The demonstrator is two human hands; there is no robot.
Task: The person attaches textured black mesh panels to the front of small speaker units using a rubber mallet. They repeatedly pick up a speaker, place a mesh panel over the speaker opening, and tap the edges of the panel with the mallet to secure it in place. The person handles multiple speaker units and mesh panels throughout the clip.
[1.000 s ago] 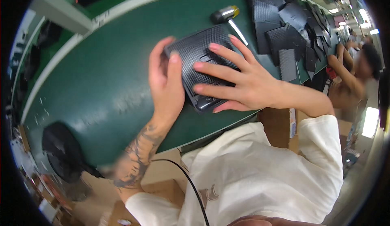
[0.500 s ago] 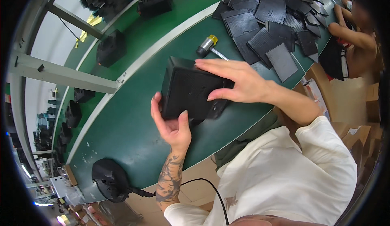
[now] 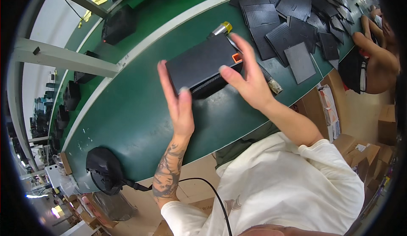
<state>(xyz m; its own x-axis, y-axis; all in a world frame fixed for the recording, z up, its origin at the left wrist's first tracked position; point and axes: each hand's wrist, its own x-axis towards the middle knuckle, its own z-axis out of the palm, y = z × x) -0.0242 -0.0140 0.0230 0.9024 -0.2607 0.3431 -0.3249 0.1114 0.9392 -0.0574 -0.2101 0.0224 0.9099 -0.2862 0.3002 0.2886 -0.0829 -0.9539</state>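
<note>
Scuffed green bench [image 3: 131,125], left hand [image 3: 180,115] and right hand [image 3: 253,85] gripping a black box [image 3: 199,64], black panels [image 3: 294,31] piled past the right.

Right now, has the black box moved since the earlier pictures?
Yes: the black box has turned and shifted toward the resting mallet, now partly hiding it in this view.

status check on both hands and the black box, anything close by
Left hand and right hand at opposite ends of black box. Orange patch near its right end. Hammer just beyond, partly hidden.
</note>
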